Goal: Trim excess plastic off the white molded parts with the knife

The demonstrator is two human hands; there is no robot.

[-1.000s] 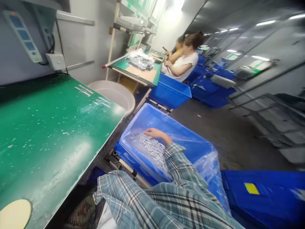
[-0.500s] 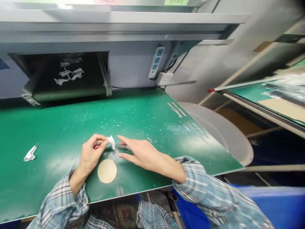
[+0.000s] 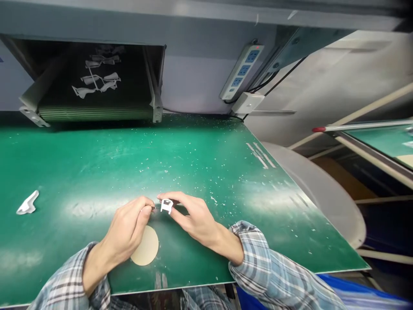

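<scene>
My right hand [image 3: 196,217] grips a small white plastic part [image 3: 166,206] between thumb and fingers. The part shows a U-shaped open end towards me. Close by on its left, my left hand [image 3: 129,228] is closed in a pinch. A thin, dark tip sticks out from its fingertips towards the white part; most of this small tool is hidden in the hand. Partly behind the left hand, a round beige disc [image 3: 146,247] lies on the green tabletop [image 3: 193,163]. Another white plastic part [image 3: 28,203] rests alone at the left.
Beyond the table, a dark conveyor belt [image 3: 64,113] carries several white moulded parts on a sprue [image 3: 97,82]. A power strip [image 3: 242,72] is fixed to the machine. White specks dot the tabletop. At right are a large grey round tub [image 3: 322,193] and another table [image 3: 377,137].
The white part has passed from my left fingertips to my right hand, which was open before. The view has shifted closer to the conveyor.
</scene>
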